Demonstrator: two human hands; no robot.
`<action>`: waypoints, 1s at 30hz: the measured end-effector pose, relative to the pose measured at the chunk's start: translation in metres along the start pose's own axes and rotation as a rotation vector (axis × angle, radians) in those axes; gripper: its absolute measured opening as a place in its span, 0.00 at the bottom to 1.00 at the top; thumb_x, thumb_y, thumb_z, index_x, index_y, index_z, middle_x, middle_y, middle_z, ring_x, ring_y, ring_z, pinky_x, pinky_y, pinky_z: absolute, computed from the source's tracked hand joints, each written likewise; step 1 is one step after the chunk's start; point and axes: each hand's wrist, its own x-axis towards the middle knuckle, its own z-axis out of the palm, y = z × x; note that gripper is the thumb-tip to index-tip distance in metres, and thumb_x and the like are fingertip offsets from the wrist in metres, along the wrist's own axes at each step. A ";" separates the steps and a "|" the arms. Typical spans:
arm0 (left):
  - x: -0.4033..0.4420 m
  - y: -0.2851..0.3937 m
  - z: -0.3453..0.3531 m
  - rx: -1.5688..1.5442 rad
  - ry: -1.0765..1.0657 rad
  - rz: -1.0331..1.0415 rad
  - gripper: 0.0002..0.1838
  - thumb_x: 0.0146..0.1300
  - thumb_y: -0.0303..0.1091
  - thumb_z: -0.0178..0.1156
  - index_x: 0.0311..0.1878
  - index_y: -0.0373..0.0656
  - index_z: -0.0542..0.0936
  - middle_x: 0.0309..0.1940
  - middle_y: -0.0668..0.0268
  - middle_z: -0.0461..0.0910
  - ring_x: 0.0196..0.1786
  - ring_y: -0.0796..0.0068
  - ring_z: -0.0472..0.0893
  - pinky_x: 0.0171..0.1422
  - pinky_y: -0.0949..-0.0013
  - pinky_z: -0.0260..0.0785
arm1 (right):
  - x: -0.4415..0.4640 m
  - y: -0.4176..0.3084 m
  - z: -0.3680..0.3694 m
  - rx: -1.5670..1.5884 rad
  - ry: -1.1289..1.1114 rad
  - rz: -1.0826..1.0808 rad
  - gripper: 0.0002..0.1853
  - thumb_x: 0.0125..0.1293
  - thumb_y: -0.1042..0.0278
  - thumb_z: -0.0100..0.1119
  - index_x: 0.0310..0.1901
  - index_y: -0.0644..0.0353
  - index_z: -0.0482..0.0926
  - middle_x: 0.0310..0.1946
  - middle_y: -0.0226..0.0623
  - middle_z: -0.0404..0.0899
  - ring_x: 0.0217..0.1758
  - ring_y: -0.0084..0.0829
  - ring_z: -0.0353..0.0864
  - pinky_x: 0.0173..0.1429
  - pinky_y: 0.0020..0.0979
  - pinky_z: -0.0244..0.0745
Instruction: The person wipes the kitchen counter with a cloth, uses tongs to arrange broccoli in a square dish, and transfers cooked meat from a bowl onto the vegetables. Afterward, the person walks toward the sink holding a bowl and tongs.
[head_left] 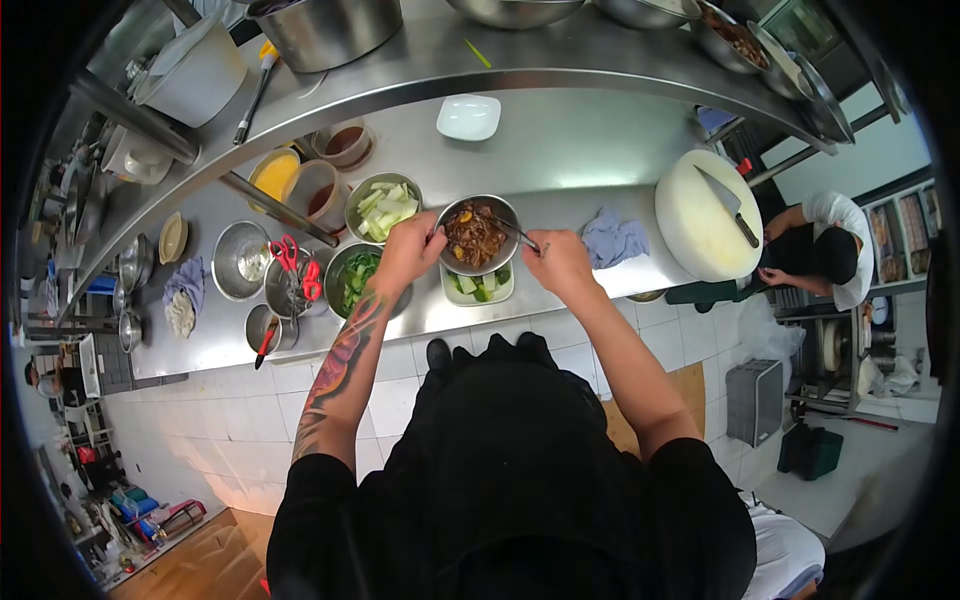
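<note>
My left hand (412, 248) is closed on the rim of a round metal bowl (478, 199) containing dark brown, glossy cooked food (474, 238). In my right hand (560, 263) is the handle of a metal spoon (516, 234), whose head is hidden in the food. The bowl is tilted slightly towards me, over a white square dish (512, 290) with pale and green vegetable pieces. Left of it stand a bowl of chopped pale green vegetables (386, 208) and a bowl of darker greens (357, 277), partly covered by my left forearm.
Red-handled scissors (285, 252) stand in a metal container at left, near sauce tubs (318, 193). An empty white dish (469, 118) sits at the back. Rightward are a blue cloth (614, 238) and a round cutting board (690, 225) with a knife (729, 207). An overhead shelf (400, 85) crosses above; another person (835, 245) is at right.
</note>
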 end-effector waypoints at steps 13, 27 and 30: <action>0.004 -0.007 0.013 0.066 0.037 0.073 0.13 0.66 0.30 0.63 0.30 0.36 0.71 0.26 0.50 0.73 0.30 0.43 0.76 0.37 0.51 0.70 | -0.040 0.003 0.019 0.128 -0.081 0.163 0.10 0.65 0.62 0.66 0.38 0.60 0.87 0.29 0.54 0.84 0.38 0.58 0.85 0.45 0.53 0.79; 0.000 -0.014 0.011 0.084 0.043 0.004 0.09 0.65 0.29 0.62 0.33 0.35 0.74 0.30 0.49 0.77 0.36 0.41 0.79 0.42 0.49 0.72 | -0.062 0.005 0.029 0.666 -0.027 0.308 0.14 0.68 0.61 0.64 0.41 0.66 0.88 0.25 0.43 0.87 0.27 0.36 0.86 0.37 0.38 0.78; -0.002 -0.011 0.011 0.073 0.026 -0.011 0.09 0.65 0.29 0.63 0.33 0.35 0.74 0.31 0.49 0.77 0.36 0.41 0.79 0.42 0.49 0.72 | -0.049 0.006 0.045 0.539 -0.064 0.282 0.13 0.69 0.62 0.63 0.41 0.64 0.89 0.24 0.41 0.86 0.24 0.34 0.85 0.35 0.37 0.78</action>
